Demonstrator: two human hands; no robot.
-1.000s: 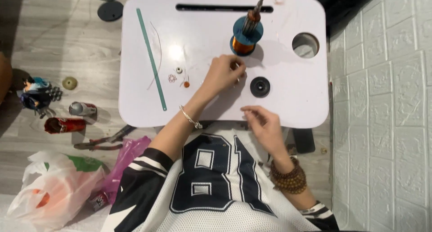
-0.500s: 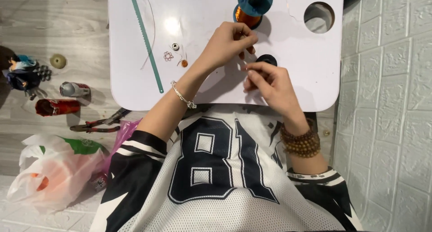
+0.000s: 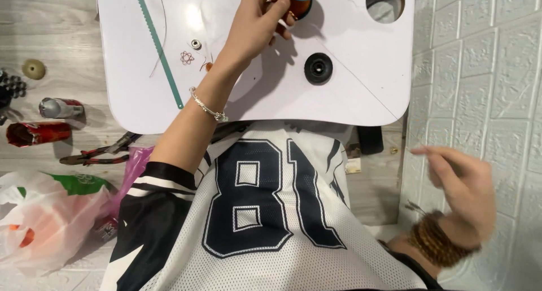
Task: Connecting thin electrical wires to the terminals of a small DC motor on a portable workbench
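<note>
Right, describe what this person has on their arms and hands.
The left hand is bare, with a thin silver chain bracelet at the wrist and a black sleeve with white stripes ending above the elbow. The right hand is blurred but bare, with several loops of brown wooden beads around the wrist. No rings can be made out.
</note>
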